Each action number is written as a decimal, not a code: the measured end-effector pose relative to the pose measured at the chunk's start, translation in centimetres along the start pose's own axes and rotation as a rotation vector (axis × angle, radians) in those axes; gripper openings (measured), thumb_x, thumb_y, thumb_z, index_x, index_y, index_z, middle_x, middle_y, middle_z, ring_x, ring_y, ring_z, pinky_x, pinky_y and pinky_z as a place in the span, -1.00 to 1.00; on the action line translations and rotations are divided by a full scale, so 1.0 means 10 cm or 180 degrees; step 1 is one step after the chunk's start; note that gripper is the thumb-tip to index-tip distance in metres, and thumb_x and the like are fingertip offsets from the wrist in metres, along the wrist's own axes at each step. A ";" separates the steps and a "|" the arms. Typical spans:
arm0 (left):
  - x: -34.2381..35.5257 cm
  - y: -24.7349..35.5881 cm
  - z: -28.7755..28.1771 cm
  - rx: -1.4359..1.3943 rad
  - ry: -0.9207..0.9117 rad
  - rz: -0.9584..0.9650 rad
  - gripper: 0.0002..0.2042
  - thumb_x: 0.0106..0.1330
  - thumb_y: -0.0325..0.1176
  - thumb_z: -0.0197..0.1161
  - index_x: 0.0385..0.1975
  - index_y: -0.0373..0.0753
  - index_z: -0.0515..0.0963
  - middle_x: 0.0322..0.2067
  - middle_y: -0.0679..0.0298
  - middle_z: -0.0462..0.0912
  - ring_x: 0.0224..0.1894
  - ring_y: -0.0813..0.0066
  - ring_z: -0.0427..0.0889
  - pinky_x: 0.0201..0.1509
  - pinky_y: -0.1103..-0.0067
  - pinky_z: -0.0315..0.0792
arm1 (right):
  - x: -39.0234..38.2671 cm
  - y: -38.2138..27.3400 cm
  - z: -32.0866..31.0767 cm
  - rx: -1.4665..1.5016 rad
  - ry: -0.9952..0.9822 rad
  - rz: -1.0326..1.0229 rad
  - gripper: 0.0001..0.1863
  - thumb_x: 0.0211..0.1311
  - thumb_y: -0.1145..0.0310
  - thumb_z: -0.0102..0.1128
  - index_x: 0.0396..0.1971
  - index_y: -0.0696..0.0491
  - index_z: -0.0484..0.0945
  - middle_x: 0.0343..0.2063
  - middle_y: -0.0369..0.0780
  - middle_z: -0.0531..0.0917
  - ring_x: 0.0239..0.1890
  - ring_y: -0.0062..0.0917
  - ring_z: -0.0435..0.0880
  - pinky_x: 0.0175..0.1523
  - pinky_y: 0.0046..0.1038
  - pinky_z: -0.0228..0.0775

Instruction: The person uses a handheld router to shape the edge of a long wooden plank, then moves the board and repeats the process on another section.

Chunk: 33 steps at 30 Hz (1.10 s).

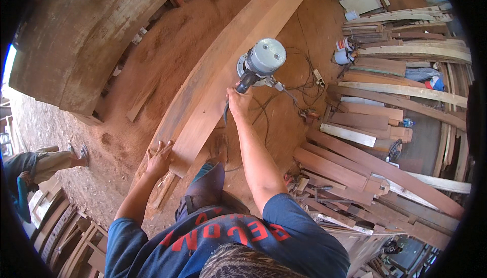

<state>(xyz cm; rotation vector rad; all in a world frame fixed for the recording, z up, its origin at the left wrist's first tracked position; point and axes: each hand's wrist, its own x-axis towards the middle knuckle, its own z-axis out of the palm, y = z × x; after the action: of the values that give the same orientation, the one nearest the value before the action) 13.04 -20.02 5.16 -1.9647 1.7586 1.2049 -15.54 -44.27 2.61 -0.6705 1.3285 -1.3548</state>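
Note:
A long, slightly curved wooden board [208,126] runs diagonally up from the lower middle, with a darker band along its left side. My left hand [159,159] lies on the near part of the board, fingers spread and holding nothing. My right hand [238,99] is closed round the black handle of a silver-topped power tool [268,55], which looks like a router and sits over the board's right edge farther up. A black cord hangs from the tool beside my hand.
A large curved panel [61,34] stands at upper left. Sawdust covers the ground [142,49], with cords and a power strip [318,77] at right. Stacked planks [380,126] and buckets [342,56] fill the right. A co-worker [35,171] stands at the far left.

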 end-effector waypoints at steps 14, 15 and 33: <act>0.37 0.44 -0.57 0.0598 -0.0460 -0.0185 -0.33 0.28 -0.21 0.40 0.42 -0.04 0.36 0.36 0.22 0.48 0.46 0.06 0.33 0.49 -0.24 -0.07 | 0.37 0.01 -0.11 -0.0681 0.0269 0.0019 -0.82 0.14 0.53 0.26 -0.27 0.10 0.48 -0.47 -0.39 0.52 -0.41 -0.64 0.55 -0.22 -0.47 0.45; 0.66 0.61 -0.75 0.0271 -0.0201 -0.0168 -0.43 0.30 -0.21 0.37 0.33 -0.11 0.46 0.27 0.10 0.55 0.36 0.02 0.44 0.45 -0.11 0.10 | 0.38 -0.01 -0.11 -0.0743 0.0233 0.0058 -0.82 0.13 0.58 0.24 -0.28 0.08 0.47 -0.48 -0.40 0.49 -0.43 -0.69 0.50 -0.25 -0.51 0.41; 4.46 3.01 -1.90 -0.1173 0.1027 0.0723 -0.62 0.22 -0.40 0.44 0.06 -0.27 0.67 0.00 0.02 0.73 0.05 0.17 0.72 0.14 0.38 0.57 | 1.35 -0.45 -0.19 -0.0591 0.0147 0.0242 -0.79 0.10 0.56 0.29 -0.33 0.05 0.44 -0.53 -0.41 0.44 -0.48 -0.68 0.43 -0.36 -0.49 0.35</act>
<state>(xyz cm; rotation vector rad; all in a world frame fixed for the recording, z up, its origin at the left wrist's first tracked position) -9.51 -71.66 -4.05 -2.3249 2.0864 1.4380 -22.20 -56.97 2.68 -0.7095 1.5148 -1.2020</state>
